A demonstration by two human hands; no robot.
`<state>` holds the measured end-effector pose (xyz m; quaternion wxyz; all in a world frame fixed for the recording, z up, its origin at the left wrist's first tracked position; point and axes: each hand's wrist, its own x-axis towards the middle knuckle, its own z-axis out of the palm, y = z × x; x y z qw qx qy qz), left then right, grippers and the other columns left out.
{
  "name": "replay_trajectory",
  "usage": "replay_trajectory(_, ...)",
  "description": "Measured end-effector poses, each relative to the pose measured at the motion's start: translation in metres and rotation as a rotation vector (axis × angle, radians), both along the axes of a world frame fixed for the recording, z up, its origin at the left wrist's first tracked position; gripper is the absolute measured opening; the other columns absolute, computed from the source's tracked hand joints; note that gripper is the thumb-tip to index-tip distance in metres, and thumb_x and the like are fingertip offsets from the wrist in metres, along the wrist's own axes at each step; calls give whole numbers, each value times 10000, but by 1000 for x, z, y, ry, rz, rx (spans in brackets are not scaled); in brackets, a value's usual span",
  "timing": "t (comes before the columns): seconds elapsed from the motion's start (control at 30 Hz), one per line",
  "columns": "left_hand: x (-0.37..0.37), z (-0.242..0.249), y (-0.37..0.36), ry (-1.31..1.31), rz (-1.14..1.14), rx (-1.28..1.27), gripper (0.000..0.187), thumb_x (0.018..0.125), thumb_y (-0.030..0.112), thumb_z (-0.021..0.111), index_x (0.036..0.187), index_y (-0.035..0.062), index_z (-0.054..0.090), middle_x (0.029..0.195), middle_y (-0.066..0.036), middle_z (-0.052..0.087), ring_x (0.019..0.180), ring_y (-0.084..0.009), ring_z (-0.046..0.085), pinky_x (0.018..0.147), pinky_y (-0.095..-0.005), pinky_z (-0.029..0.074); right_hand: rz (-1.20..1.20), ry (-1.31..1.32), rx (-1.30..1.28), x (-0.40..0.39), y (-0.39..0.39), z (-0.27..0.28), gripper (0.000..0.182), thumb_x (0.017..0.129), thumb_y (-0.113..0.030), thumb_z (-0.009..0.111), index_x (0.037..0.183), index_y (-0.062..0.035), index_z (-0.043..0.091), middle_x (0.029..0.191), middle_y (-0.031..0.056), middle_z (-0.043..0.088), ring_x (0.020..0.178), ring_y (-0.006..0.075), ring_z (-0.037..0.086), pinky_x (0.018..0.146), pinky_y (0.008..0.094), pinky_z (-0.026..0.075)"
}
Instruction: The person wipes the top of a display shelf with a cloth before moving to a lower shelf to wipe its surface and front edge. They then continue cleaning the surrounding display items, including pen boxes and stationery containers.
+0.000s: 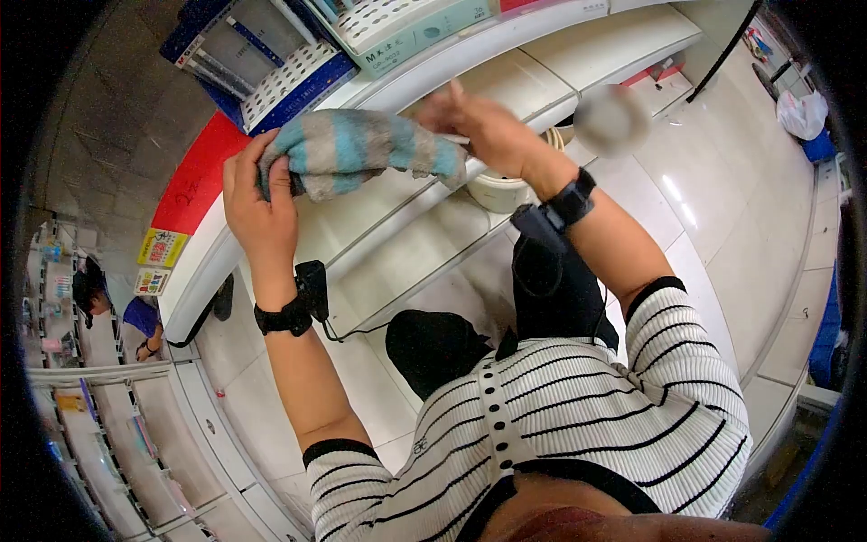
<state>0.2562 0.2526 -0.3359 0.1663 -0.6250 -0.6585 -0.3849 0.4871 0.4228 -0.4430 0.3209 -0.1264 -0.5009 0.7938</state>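
Note:
A striped cloth (pixel 348 149) in blue, grey and beige hangs stretched between my two hands above the white shelves. My left hand (pixel 262 194) grips its left end, thumb in front and fingers behind. At the cloth's right end is my right hand (pixel 479 126), its fingers blurred by motion, with a thin pale piece beside them; whether it holds the cloth cannot be told. A white bucket (pixel 498 193) is partly hidden below my right hand. Right of that hand floats a blurred round greyish thing (pixel 612 121) that I cannot make out.
Blue display box (pixel 289 86) and pale green box (pixel 406 50) stand on the upper shelf. Red sign (pixel 194 172) lines its left edge. Another person (pixel 140 316) is at the far left beside stocked shelves. A white bag (pixel 802 115) lies at the far right.

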Motion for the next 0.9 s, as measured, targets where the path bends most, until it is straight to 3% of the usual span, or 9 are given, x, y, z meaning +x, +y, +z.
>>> replay_trajectory(0.2,1,0,1,-2,-36,63,224,925,157,614,1138,102,656,1015,-123,608,961,-280,610,853,-339,471,-62,-249,241,-10,-51,8,695,837,-436,762,1304,0,492,1151,121,613,1036,204,584,914,342,485)
replay_trajectory(0.23,2,-1,1,5,-32,76,231,920,141,617,1144,102,655,1015,-124,606,961,-283,607,859,-345,470,-310,-306,403,-11,-50,4,626,818,-318,799,1274,-4,505,1127,129,619,1043,232,594,928,337,478)
replay_trajectory(0.33,6,-5,3,79,-39,130,267,887,104,639,1153,105,658,1016,-121,606,961,-289,601,865,-361,469,-504,-90,563,5,-37,14,587,827,-140,783,1320,-39,482,1151,109,605,1040,173,597,873,292,506)
replay_trajectory(0.37,10,-6,5,147,-51,170,297,860,83,658,1157,109,661,1018,-116,609,961,-293,598,865,-371,470,-620,-159,723,12,-29,18,491,808,-90,786,1237,-39,553,1149,83,615,1053,163,592,907,282,490)
replay_trajectory(0.4,17,-6,9,149,-51,171,297,860,83,658,1157,109,661,1018,-116,609,961,-293,598,865,-371,470,-621,-157,723,20,-20,21,491,808,-90,786,1237,-39,553,1149,83,615,1053,163,592,907,282,490)
replay_trajectory(0.47,44,-5,21,259,-91,159,383,787,12,710,1157,104,672,1060,-129,635,1012,-295,606,918,-379,471,-972,-180,879,40,3,26,421,744,-156,824,1118,-93,641,1104,102,623,1052,286,600,904,355,486)
replay_trajectory(0.6,105,-12,73,325,-214,262,439,721,-1,728,1134,144,688,1011,-101,626,950,-300,600,844,-403,488,-1476,-370,1274,83,55,42,365,747,-86,781,1101,-83,694,1089,117,637,1030,301,599,908,359,478)
replay_trajectory(0.67,119,-18,95,348,-215,286,452,711,-7,730,1130,155,690,1004,-91,626,946,-298,600,835,-406,488,-1515,-493,1297,85,71,34,327,764,-95,764,1087,-89,711,1090,115,630,1037,298,587,908,368,474)
replay_trajectory(0.9,83,-31,73,268,-92,274,361,755,7,679,1076,172,702,1026,-73,626,971,-284,597,843,-407,474,-1510,-192,1081,27,59,6,433,709,-36,664,1125,-153,685,1082,120,580,1029,325,533,916,417,420)
